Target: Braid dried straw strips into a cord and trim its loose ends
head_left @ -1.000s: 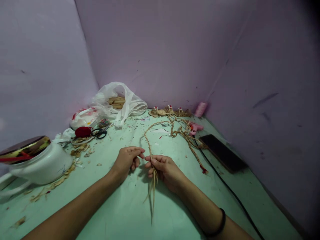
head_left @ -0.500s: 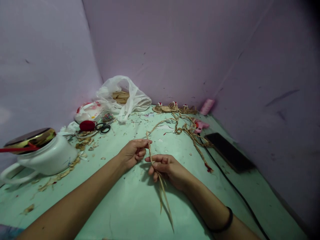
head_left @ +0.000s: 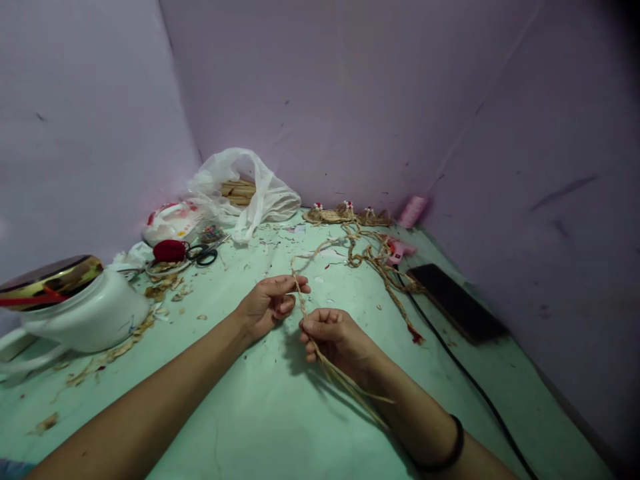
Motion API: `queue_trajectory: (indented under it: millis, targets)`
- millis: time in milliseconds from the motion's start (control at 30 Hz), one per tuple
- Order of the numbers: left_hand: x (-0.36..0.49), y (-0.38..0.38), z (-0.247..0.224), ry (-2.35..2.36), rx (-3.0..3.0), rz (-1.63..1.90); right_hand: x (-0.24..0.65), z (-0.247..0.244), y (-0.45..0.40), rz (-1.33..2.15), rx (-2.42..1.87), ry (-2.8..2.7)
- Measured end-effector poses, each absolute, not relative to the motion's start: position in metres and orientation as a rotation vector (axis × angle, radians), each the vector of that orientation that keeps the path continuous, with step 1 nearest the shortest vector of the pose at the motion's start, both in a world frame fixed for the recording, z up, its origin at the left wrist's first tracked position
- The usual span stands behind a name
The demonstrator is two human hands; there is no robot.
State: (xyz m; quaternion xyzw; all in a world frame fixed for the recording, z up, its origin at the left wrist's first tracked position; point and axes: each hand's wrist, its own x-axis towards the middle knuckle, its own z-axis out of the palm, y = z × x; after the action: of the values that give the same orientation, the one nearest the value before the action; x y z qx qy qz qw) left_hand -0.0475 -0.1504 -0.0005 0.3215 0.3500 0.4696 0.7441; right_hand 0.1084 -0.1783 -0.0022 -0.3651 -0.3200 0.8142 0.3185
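Note:
A thin tan cord of twisted plant fibre [head_left: 303,303] runs between my two hands over the table. My left hand [head_left: 267,303] pinches it between thumb and forefinger, with the other fingers curled. Just below and to the right, my right hand [head_left: 337,333] is closed on the same cord. From under my right hand the loose fibre ends [head_left: 350,387] trail towards the lower right. Beyond my left hand the cord curves up and back to a heap of braided cord [head_left: 363,250], one end of which is red.
On the left stand a white pot [head_left: 95,320], a red ball of yarn [head_left: 169,251] and black scissors [head_left: 203,255]. A plastic bag [head_left: 250,200] lies behind. A pink glue gun [head_left: 400,251], pink thread spool [head_left: 413,211] and dark phone [head_left: 455,303] are on the right. Fibre scraps litter the table.
My right hand has turned and closed more tightly on the cord. The loose ends have swung from pointing down to the lower right. My left hand stays nearly in place.

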Motion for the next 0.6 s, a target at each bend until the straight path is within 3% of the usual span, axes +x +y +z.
queue_trajectory:
  millis: [400,500,600]
  targets:
    - [-0.042,-0.138,-0.005,1.046,0.939,0.944,0.104,-0.010,-0.176,1.995,-1.057,-0.874]
    - [-0.071,-0.126,0.012,1.514,1.395,1.006,0.106,-0.009,-0.173,1.901,-1.141,-0.812]
    - [-0.121,-0.111,0.031,2.265,1.793,1.037,0.107,-0.005,-0.172,1.824,-1.187,-0.789]
